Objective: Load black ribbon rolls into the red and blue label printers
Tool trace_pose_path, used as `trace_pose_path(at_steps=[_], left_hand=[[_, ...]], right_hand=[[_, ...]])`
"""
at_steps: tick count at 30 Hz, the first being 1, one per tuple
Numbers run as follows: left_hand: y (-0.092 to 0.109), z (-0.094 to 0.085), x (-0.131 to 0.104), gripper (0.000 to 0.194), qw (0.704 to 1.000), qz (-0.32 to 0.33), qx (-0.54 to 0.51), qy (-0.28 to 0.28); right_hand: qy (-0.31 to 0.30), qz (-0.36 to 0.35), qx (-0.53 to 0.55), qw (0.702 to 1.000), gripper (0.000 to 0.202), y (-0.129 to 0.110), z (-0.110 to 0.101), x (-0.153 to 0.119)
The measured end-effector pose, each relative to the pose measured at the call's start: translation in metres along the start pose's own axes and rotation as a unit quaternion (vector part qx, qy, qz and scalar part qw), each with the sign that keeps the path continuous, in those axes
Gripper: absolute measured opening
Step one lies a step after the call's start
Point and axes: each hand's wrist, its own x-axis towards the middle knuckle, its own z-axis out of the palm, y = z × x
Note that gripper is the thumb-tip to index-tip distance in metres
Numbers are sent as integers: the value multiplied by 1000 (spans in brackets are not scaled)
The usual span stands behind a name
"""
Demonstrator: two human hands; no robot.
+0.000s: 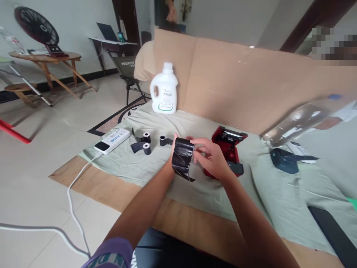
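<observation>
On the left, a white power strip (113, 141) lies beside two small black rolls (146, 137); a third roll (162, 140) sits right of them. The left hand (173, 158) is behind the glossy black film (182, 158), its grip impossible to tell; the right hand (210, 156) pinches the film's right edge, near the open red device (230, 149)

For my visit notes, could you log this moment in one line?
left hand: behind black ribbon | right hand: fingers at its edge | red case: open | white jug: upright
</observation>
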Motion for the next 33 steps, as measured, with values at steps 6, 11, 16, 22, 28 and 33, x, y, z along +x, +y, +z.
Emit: trace_pose_path(at_steps=[6, 11, 16, 22, 28, 33], left_hand=[[-1, 18, -3, 56, 989, 23, -132, -67], [-9, 38, -12, 33, 996, 60, -38, -49], [-13, 60, -30, 46, 996, 67, 39, -43], [-18, 71, -47, 81, 997, 66, 26, -30], [-20, 75, -56, 97, 989, 109, 41, -88], [-24, 76, -61, 64, 978, 103, 120, -138]], right_hand=[[26, -7, -110, 994, 23, 17, -56, -18], [-31, 61, -77, 995, 18, 24, -81, -22], [-53, 106, -50, 992, 23, 25, -105, -27], [-125, 106, -67, 984, 16, 10, -119, -33], [-75, 163, -125, 976, 15, 16, -136, -38], [-77, 253, -176, 948, 13, 43, -143, -41]])
